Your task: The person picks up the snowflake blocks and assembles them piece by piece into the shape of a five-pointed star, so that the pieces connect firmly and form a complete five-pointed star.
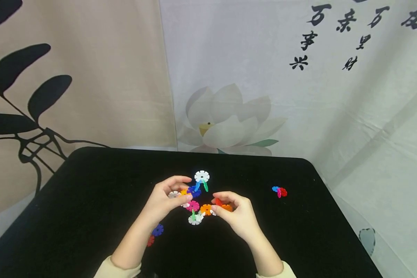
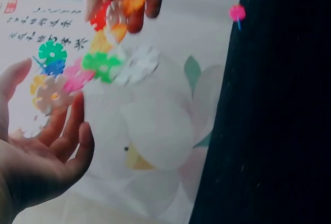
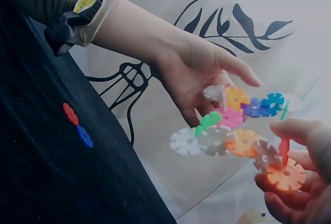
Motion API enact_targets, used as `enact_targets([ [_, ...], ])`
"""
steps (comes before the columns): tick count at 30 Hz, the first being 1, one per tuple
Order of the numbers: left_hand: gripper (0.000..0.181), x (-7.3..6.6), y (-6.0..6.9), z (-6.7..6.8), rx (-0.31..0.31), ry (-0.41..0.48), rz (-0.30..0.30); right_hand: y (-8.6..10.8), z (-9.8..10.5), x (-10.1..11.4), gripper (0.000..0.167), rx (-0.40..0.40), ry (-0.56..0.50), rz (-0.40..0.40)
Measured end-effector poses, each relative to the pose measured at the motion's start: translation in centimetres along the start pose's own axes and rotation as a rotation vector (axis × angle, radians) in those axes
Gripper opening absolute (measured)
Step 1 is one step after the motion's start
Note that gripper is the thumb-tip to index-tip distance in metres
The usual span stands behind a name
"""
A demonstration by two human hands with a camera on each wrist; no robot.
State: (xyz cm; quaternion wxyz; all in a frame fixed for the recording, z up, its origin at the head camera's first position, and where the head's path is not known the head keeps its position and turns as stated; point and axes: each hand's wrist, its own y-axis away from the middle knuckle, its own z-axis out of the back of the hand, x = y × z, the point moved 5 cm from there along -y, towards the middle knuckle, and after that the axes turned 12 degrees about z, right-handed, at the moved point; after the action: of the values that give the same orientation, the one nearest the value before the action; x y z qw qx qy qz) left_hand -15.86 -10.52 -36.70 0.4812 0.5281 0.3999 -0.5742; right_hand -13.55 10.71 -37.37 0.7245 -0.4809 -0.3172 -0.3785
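A joined chain of notched plastic snowflake discs (image 1: 193, 205) in white, orange, blue, pink, green and red is held up between both hands. My right hand (image 1: 237, 214) pinches its red disc (image 3: 285, 150) between thumb and fingers, beside an orange disc (image 3: 286, 175). Around the other end curves my left hand (image 1: 166, 199). Its fingers touch a pale disc (image 2: 53, 94) from below, while the thumb stands apart in the left wrist view. A white disc (image 1: 202, 176) forms the far tip of the chain in the head view.
Red and blue joined discs (image 1: 158, 230) lie on the black table (image 1: 90, 185), close to the left forearm. Toward the right side lies a small blue, pink and red cluster (image 1: 280, 191). A printed curtain (image 1: 229, 46) hangs behind the table.
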Motion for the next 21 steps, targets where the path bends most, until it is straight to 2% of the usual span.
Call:
enact_targets([
  [3, 0.039, -0.2, 0.1, 0.2, 0.025, -0.14, -0.064, 0.0, 0.0, 0.2, 0.024, 0.013, 0.008, -0.017],
  [5, 0.039, -0.2, 0.2, 0.1, 0.045, -0.188, -0.09, 0.0, -0.1, 0.3, 0.024, 0.028, 0.0, -0.028],
  [8, 0.038, -0.2, 0.3, 0.0, 0.069, -0.222, -0.117, 0.0, -0.3, 0.5, 0.025, 0.044, -0.02, -0.041],
  [14, 0.032, -0.3, 0.3, -0.4, 0.101, -0.219, -0.16, -0.3, -0.5, 1.6, 0.023, 0.056, -0.006, -0.055],
  [16, 0.029, -0.4, 0.2, -0.4, 0.086, -0.221, -0.164, -0.6, -0.5, 2.4, 0.022, 0.063, 0.0, -0.05],
  [21, 0.019, -0.5, 0.2, 0.3, -0.014, -0.201, -0.135, -1.1, -0.5, 3.8, 0.019, 0.072, -0.017, -0.048],
])
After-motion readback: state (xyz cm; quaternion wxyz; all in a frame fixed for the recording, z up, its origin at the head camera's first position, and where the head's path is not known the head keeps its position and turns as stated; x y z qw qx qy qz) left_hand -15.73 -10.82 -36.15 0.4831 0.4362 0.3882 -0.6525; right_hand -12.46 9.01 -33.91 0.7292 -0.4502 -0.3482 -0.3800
